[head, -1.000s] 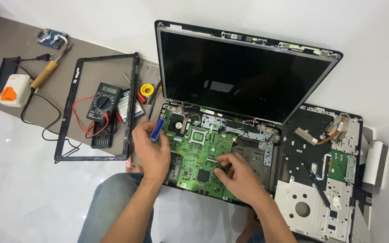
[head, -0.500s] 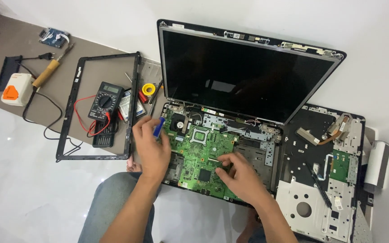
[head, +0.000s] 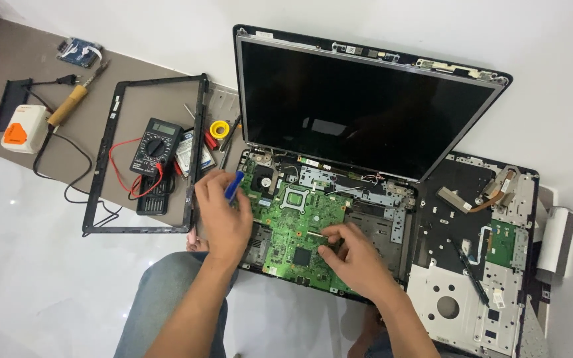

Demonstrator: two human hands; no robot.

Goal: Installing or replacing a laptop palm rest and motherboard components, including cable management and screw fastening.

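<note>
In the left hand [head: 223, 219], blue tool [head: 234, 185] points up-right.

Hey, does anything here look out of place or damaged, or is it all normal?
The laptop is stripped: its green motherboard lies bare, the black screen bezel lies detached to the left, and the removed top cover lies askew on the right. No breakage shows. The left hand holds a blue-handled tool.
</note>
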